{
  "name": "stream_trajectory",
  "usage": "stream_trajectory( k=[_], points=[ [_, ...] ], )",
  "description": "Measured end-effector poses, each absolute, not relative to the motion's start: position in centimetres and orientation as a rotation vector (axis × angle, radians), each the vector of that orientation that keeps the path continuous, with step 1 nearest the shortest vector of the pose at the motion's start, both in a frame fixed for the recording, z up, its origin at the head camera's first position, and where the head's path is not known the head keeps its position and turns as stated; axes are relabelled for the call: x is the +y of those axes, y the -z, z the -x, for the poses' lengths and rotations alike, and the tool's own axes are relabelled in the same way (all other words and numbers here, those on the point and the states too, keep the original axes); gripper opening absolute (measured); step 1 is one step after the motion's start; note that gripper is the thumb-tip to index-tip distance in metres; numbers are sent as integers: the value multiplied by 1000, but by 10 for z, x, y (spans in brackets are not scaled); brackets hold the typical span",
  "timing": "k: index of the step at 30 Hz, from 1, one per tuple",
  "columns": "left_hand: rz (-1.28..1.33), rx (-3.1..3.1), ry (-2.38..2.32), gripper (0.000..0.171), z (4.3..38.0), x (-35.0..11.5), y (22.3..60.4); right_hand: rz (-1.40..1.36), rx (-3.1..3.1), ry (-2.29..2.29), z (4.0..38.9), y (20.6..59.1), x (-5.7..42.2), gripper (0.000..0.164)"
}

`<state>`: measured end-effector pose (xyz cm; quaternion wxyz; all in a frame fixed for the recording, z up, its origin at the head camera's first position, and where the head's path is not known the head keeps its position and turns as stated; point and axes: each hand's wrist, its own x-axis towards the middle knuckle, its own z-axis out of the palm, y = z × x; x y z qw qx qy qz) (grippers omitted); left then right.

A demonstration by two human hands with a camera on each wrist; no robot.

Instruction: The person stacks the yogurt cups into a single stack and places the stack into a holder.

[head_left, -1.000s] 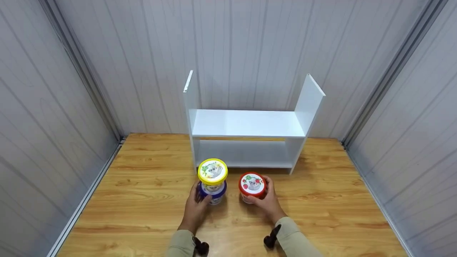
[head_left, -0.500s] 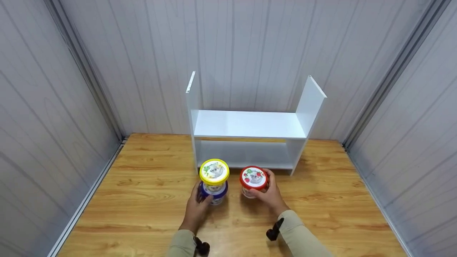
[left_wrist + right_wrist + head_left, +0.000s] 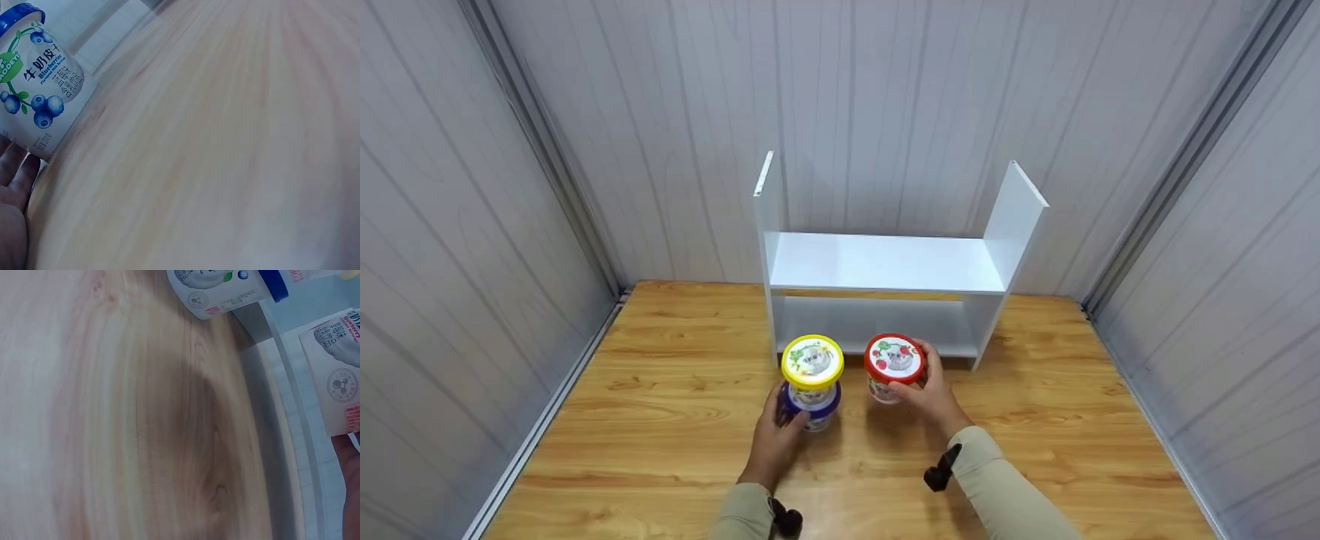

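- Left hand: grip curled round the blue-lidded tub, which stood on the tabletop.
- Yellow-lidded tub: sat stacked on the blue-lidded tub.
- Right hand: grip pinched the red-lidded tub, held above the tabletop, right of the other two.
- White shelf unit: stood on the far side.

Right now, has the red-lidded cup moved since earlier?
Yes: in the head view, the red-lidded cup has moved up and now overlaps the lower shelf; earlier, it was below.
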<state>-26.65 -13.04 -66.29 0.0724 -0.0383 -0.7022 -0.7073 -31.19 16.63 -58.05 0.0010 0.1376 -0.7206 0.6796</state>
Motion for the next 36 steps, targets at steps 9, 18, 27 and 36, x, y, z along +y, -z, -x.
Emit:
stream_trajectory(
  k=[9,18,27,36],
  points=[
    [96,-2123,2111,78,268,-130,661,-487,-2269,-2122,317,572,165,90],
    [69,-2144,2106,80,268,-130,661,-546,-2271,-2085,315,557,160,90],
    [106,-2134,2093,77,268,-130,662,-599,-2231,-2127,315,544,156,88],
    [102,-2147,2078,78,268,-130,661,-647,-2224,-2110,318,534,157,87]
  ],
)
